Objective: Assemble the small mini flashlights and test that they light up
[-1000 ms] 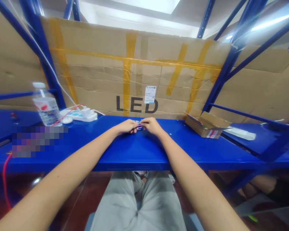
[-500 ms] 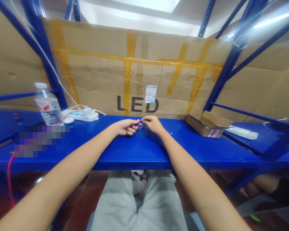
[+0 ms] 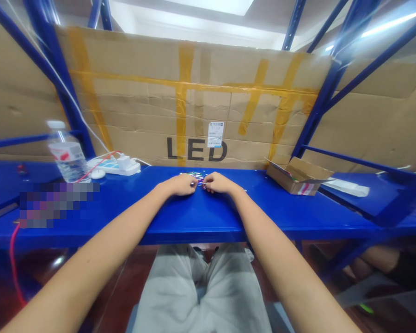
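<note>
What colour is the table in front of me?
The table is a strong blue, best seen in the head view.

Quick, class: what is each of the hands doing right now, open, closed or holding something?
Left hand: closed, seemingly on a small dark piece, too small to identify.
Right hand: closed, seemingly pinching a small shiny piece.
</note>
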The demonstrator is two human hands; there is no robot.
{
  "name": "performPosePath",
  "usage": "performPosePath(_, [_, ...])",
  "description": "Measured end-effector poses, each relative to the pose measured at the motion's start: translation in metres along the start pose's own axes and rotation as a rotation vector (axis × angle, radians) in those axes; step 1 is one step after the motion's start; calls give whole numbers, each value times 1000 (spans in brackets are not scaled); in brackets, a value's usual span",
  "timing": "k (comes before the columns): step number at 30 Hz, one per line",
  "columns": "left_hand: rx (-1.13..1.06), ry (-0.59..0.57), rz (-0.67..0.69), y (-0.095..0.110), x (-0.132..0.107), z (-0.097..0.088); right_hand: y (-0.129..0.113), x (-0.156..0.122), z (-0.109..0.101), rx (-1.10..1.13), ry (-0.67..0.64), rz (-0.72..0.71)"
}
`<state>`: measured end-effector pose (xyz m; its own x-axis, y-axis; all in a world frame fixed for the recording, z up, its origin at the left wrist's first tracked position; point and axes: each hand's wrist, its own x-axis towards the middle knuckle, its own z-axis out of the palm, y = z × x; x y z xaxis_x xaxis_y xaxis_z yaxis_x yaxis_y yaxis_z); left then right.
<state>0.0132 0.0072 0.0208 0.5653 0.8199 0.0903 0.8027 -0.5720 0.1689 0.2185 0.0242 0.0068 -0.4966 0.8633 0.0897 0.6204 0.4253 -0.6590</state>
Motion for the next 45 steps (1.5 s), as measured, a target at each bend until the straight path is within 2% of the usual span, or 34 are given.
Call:
performPosePath(4, [237,-10,16,3,-3,-4,-1,1,0,-6,-4,12])
performPosePath(10, [363,-1,12,3,-5,-9,-2,1,0,-28,-1,30])
performPosePath(18, [137,57,37,-1,-4,-5,-1,0,1,-6,24,16])
performPosePath(23, [90,95,-37,-5,-6,-10,-2,0,1,-1,26,21])
performPosePath(30, [157,-45,-206,-12,-10,-17,1,0,-2,12,18,17])
performPosePath(34, [111,-78,-206,-15,-8,-16,0,-2,-6,7,18,62])
performPosePath(38, [54,-19,-217,-12,-6,-17,-4,-6,-9,48,33,88])
performPosePath(42, [1,-9,-259,-10,-8,-18,-3,-5,-10,38,40,105])
performPosePath(45, [-35,73,-200,-9,-7,-19,1,-3,-10,34,34,119])
